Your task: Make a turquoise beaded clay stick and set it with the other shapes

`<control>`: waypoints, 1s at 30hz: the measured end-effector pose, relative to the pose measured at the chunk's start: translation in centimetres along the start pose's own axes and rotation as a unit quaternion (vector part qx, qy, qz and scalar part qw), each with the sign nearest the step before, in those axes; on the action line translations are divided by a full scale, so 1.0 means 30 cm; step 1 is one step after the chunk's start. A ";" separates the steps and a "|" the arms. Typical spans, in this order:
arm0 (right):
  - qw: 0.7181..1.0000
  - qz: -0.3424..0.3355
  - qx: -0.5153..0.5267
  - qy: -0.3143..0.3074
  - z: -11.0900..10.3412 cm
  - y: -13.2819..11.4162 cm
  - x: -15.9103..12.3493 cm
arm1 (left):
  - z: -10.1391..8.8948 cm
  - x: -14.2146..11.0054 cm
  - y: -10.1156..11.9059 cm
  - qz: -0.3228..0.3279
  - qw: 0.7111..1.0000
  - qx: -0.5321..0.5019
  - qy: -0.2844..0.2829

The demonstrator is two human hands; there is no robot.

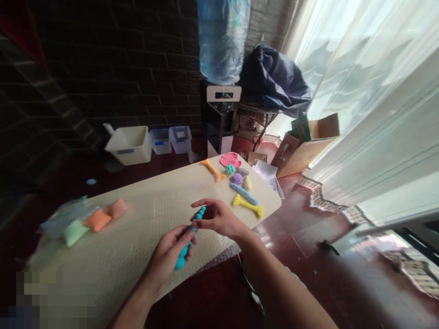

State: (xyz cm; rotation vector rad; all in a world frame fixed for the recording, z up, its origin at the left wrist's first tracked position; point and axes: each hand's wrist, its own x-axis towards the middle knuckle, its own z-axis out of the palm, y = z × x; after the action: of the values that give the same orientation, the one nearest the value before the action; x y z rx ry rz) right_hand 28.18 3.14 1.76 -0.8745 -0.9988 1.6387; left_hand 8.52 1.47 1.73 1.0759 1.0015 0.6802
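A turquoise row of balls (185, 250), seemingly modelling clay, tapers from a large ball at the bottom to small ones at the top. My left hand (170, 249) is wrapped around its middle and lower part. At the narrow end, the thumb and fingers of my right hand (219, 218) close around the small balls. The row is held slanted above the table (147, 219). Closest to my right hand lie a yellow bone-like piece (247, 205) with wide ends and a twisted blue stick (243, 194).
More clay shapes lie at the far right: an orange bone shape (212, 170), a pink flat piece (230, 160), a green ball (229, 169) and a purple lump (236, 178). Soft packets (98, 220) sit at left. Bins (132, 145) and a water dispenser (222, 119) stand behind.
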 end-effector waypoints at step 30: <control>0.998 -0.010 -0.060 -0.016 0.040 -0.062 0.017 | -0.058 -0.058 0.037 -0.013 0.998 -0.047 -0.042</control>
State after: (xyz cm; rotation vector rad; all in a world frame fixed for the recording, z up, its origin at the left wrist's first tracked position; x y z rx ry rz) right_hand 27.68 3.70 3.91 -0.9181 -1.1348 1.5938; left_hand 6.23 1.07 3.09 0.9999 0.9020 0.6495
